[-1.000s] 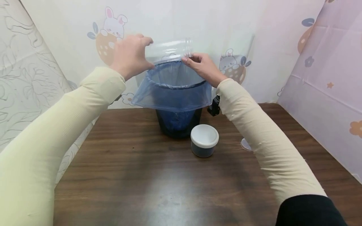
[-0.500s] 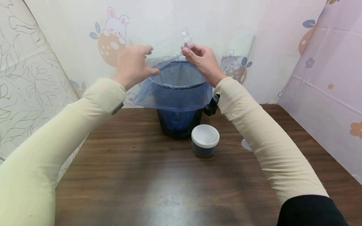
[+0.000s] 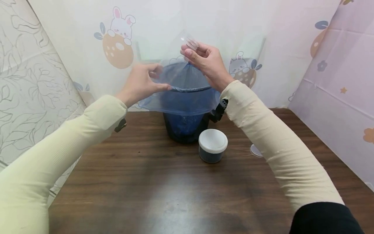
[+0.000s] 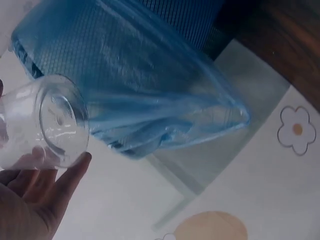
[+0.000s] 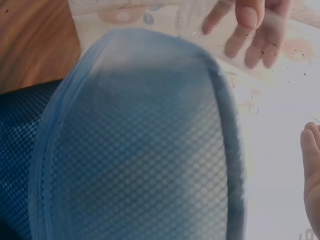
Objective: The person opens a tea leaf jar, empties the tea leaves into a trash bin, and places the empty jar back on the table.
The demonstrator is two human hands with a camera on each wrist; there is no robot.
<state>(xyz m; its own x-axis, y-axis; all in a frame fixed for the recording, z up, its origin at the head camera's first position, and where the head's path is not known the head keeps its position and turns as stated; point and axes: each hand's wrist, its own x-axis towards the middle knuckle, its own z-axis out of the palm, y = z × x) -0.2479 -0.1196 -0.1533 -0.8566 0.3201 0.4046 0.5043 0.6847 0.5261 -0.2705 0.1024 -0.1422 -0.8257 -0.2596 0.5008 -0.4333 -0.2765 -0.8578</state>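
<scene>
Head view shows, from where I'm standing, the clear jar tilted base-down above the lined bin, the right hand pinching its ridged neck, the left hand cupped wide, seemingly lightly, about its base. I'd steady that smooth base with both hands so it can't slip, and lift the left one slightly so it doesn't drag the blue liner.
</scene>
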